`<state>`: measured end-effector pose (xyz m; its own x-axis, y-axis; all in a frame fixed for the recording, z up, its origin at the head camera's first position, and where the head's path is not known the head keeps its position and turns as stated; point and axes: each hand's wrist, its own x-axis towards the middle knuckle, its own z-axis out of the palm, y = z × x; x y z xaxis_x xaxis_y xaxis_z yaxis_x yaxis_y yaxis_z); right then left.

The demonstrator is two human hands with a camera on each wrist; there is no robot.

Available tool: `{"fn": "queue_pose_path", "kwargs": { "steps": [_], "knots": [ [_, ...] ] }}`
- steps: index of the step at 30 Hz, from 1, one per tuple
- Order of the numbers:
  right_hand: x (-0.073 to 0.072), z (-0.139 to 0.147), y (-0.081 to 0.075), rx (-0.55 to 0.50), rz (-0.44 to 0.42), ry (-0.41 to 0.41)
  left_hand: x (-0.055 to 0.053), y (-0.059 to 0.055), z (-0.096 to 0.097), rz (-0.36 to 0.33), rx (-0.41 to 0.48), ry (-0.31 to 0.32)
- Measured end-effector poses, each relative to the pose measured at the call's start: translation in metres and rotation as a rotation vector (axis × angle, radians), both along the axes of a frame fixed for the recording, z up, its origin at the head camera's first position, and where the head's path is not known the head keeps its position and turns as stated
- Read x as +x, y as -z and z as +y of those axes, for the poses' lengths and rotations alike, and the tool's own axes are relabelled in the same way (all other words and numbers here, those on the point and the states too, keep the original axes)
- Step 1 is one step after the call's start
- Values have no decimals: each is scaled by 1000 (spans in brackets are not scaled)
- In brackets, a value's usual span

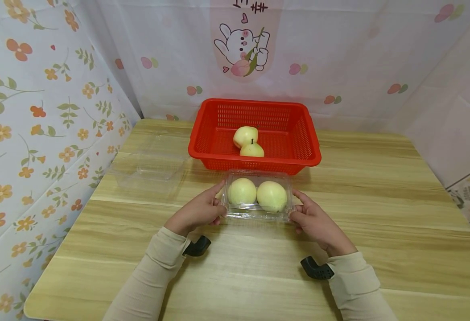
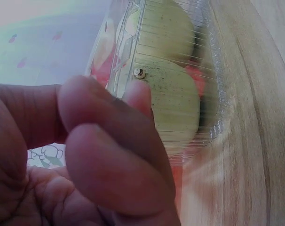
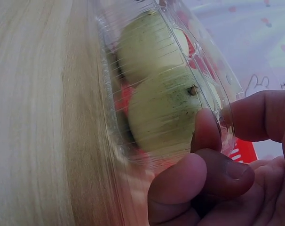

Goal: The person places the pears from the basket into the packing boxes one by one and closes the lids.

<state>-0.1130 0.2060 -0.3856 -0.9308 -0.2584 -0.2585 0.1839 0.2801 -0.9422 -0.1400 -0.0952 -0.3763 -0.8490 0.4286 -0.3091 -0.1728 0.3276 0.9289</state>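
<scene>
A clear plastic clamshell box (image 1: 255, 214) lies before me, with its lid over two pale yellow-green pears (image 1: 242, 191) side by side. My left hand (image 1: 203, 207) pinches the box's left end at the rim, thumb in front and forefinger farther back. At the opposite end, my right hand (image 1: 317, 223) grips the rim the same way. Both wrist views show a pear (image 2: 168, 106) through the ribbed clear wall, close behind the fingers (image 3: 206, 132). Whether the box's underside touches the table cannot be told.
Just behind the box stands a red plastic basket (image 1: 255, 161) holding two more pears (image 1: 245, 136). Another clear plastic box (image 1: 150, 167) stands open at the table's left. A patterned cloth (image 1: 171, 53) hangs behind the wooden table (image 1: 379, 200).
</scene>
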Motion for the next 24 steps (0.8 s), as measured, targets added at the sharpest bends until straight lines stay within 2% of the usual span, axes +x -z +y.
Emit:
{"fn": "queue_pose_path", "kwargs": {
  "steps": [15,24],
  "knots": [
    [0,2,5,-13,-32,11,1,0,-1,12,-8,16],
    [0,4,7,0,-22,11,1,1,0,3,-9,-5]
  ]
}}
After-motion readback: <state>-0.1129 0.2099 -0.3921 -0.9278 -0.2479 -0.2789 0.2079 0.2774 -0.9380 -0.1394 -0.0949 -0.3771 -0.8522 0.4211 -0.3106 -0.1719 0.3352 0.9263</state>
